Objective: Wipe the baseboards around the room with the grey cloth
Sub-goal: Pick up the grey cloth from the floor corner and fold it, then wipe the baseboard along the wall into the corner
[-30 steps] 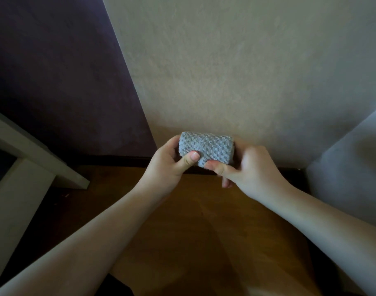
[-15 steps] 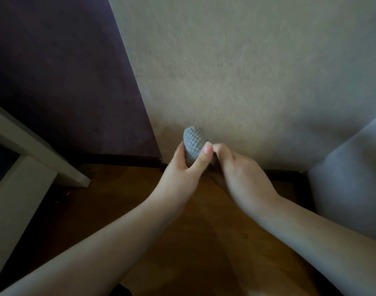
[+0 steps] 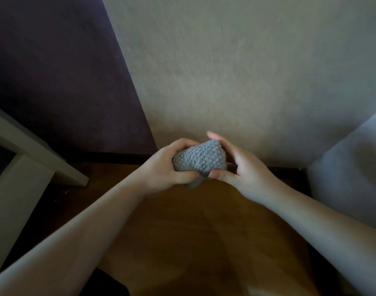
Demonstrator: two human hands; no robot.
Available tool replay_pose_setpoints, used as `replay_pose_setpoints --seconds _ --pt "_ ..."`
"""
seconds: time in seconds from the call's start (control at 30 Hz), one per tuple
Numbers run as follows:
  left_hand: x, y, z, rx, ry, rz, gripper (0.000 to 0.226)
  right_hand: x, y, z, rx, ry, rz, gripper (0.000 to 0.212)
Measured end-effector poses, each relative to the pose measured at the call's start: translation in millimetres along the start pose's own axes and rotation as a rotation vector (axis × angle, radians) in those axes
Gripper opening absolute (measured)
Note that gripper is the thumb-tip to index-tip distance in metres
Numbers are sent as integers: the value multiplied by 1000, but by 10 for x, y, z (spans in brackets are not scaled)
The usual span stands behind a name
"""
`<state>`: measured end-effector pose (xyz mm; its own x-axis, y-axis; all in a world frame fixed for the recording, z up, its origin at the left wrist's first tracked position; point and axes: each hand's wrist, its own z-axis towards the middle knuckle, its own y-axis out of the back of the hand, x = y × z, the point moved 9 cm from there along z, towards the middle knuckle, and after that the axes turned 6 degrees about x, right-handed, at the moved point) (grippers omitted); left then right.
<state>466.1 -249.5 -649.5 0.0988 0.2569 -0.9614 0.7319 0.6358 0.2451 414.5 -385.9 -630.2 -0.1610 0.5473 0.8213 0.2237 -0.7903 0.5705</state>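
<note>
Grey cloth bunched between left hand, curled tight around it, and right hand, pinching its lower edge, above wooden floor, near dark baseboard, beige wall.

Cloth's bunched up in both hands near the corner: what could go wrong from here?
1. The cloth is a tight wad, gripped by the left hand and pinched by the right hand. Wiped like this, it may touch only a narrow strip of the dark baseboard.
2. A loose end hangs below the wad and could drag on the wooden floor.
3. The white furniture on the left and the grey piece on the right crowd the corner, so stretches of baseboard may get skipped.
</note>
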Motion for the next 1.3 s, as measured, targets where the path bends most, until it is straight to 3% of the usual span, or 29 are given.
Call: replay_pose_setpoints --seconds 0.13,0.27,0.33,0.47,0.63,0.77,0.9,1.1,1.2,1.3 --pt "-2 -33 2 -3 -40 -14 69 -25 109 -20 -98 17 6 52" --pt "29 -18 17 -75 -49 8 81 -78 255 -28 -222 -18 61 48" --pt "5 -4 33 -126 -53 108 76 -74 286 -29 -238 -22 66 46" --pt "19 76 75 -185 -62 71 62 -94 311 20 -239 -43 123 43" --pt "72 149 65 -166 -37 141 53 -289 124 77 -202 -60 196 42" --pt "286 261 3 -117 51 406 53 -535 -317 205 -85 -59 108 45" --pt "768 433 -293 -170 175 494 57 -855 -979 253 97 -132 89 54" --pt "1445 947 -981 -406 433 452 53 -1257 -1520 412 293 -222 -103 60" --pt "1695 1058 -1228 -496 493 445 54 -1416 -1799 492 367 -269 -198 63" --pt "1883 1082 -1397 -572 508 404 53 -1488 -2092 639 455 -201 -411 63"
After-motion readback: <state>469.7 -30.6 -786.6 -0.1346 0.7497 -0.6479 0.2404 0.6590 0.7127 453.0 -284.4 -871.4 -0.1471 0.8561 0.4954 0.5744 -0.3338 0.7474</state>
